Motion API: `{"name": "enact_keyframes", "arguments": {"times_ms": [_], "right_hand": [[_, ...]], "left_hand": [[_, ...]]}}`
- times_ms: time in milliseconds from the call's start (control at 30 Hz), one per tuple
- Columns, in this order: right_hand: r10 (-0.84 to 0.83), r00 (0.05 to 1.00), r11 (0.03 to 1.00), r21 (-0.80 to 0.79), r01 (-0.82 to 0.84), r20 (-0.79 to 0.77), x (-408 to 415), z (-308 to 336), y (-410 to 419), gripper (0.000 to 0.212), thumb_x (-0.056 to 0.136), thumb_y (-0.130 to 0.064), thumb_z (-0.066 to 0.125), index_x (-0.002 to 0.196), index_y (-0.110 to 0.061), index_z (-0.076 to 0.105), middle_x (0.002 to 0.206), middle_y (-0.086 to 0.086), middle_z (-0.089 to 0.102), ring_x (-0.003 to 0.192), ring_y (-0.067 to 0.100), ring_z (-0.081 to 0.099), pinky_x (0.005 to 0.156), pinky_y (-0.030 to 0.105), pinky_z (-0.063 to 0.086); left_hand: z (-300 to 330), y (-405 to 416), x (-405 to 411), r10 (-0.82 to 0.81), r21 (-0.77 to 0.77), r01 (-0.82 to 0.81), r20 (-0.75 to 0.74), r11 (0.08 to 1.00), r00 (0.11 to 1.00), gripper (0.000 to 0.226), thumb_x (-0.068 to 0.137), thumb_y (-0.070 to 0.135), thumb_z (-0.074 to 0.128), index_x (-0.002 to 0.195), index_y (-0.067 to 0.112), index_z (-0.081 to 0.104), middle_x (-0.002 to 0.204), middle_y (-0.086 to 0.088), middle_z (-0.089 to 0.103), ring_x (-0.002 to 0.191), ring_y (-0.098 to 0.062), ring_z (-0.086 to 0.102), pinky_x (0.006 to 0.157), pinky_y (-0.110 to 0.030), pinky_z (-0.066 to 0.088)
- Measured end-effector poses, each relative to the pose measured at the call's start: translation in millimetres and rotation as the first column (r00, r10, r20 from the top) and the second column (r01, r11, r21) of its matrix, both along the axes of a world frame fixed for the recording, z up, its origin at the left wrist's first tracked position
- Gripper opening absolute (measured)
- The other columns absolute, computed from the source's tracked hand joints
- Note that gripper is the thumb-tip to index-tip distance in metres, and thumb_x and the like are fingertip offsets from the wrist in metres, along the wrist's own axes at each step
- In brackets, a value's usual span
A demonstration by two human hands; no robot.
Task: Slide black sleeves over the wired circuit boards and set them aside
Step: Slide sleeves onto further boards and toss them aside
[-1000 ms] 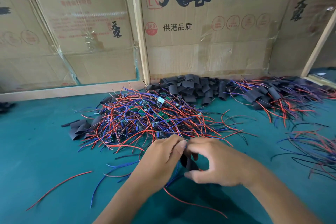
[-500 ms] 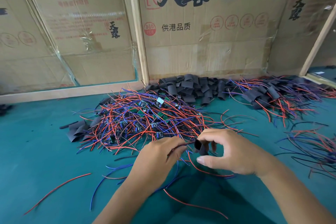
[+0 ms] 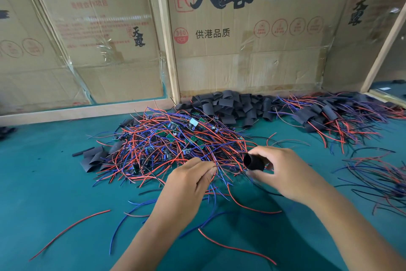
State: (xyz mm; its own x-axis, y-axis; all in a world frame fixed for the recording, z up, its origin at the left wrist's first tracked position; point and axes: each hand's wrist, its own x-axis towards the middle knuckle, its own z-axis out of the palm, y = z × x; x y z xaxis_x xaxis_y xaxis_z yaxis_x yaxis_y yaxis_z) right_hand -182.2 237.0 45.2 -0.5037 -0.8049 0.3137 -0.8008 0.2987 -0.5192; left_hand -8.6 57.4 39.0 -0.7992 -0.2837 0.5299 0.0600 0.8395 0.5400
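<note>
On the green worktop (image 3: 44, 182), one tangled heap of boards (image 3: 175, 141) with red and blue wires fills mid-frame; too many to count. The left hand (image 3: 189, 182) pinches wires (image 3: 219, 166) at the heap's lower edge. Right of it, the right hand (image 3: 283, 171) pinches one sleeve (image 3: 253, 162), its round mouth facing left. Two piles lie upper right: loose sleeves (image 3: 228, 105), then sleeved boards (image 3: 325, 114).

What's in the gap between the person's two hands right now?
In the head view, thin red and blue wires cross the gap between the left hand and the black sleeve that the right hand holds; green table below.
</note>
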Motion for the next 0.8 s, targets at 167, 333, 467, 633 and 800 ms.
{"name": "enact_keyframes", "arguments": {"times_ms": [167,333,467,633,800], "right_hand": [[0.025,1.0,0.999,0.026,-0.025,-0.008,8,-5,-8,0.02,0.084,-0.033,0.078,0.086,-0.039,0.059,0.076,-0.018,0.062,0.075,0.002,0.056,0.066,0.016,0.042],[-0.005,1.0,0.999,0.041,0.004,0.028,10,-10,-12,0.021,0.081,-0.044,0.079,0.085,-0.032,0.061,0.064,-0.015,0.058,0.063,0.004,0.052,0.057,0.019,0.039],[0.008,1.0,1.0,-0.002,-0.008,0.03,13,-10,-12,0.023,0.08,-0.047,0.078,0.08,-0.035,0.059,0.067,-0.021,0.058,0.061,0.005,0.05,0.054,0.017,0.037],[0.012,0.999,1.0,0.008,-0.012,0.037,13,-7,-11,0.023,0.08,-0.046,0.08,0.083,-0.031,0.063,0.061,-0.014,0.055,0.06,0.006,0.049,0.055,0.02,0.037],[0.042,0.999,0.997,0.068,-0.042,0.001,18,-4,-13,0.019,0.082,-0.045,0.077,0.088,-0.037,0.062,0.074,-0.017,0.06,0.071,0.002,0.054,0.066,0.022,0.044]], "left_hand": [[0,0,-1,0.017,0.012,-0.017,-0.019,1.0,1.0,0.03,0.1,0.03,0.049,0.09,0.01,0.068,0.073,0.001,0.049,0.067,-0.018,0.044,0.06,-0.022,0.035],[-1,-1,-1,0.015,-0.006,-0.015,-0.019,1.0,1.0,0.032,0.101,0.029,0.048,0.086,0.006,0.064,0.073,-0.001,0.047,0.067,-0.019,0.043,0.061,-0.028,0.037],[-3,0,-2,0.026,-0.047,-0.025,0.004,0.999,1.0,0.033,0.102,0.03,0.047,0.088,0.006,0.065,0.073,0.0,0.047,0.067,-0.019,0.043,0.062,-0.031,0.039],[-5,-3,-1,0.024,-0.082,-0.021,0.032,0.996,0.999,0.033,0.103,0.032,0.045,0.089,0.009,0.064,0.074,0.004,0.045,0.068,-0.015,0.043,0.062,-0.022,0.035],[-6,-2,-1,-0.028,-0.132,0.038,0.08,0.99,0.996,0.034,0.103,0.032,0.044,0.089,0.009,0.064,0.076,0.004,0.045,0.068,-0.015,0.042,0.063,-0.029,0.04]]}}
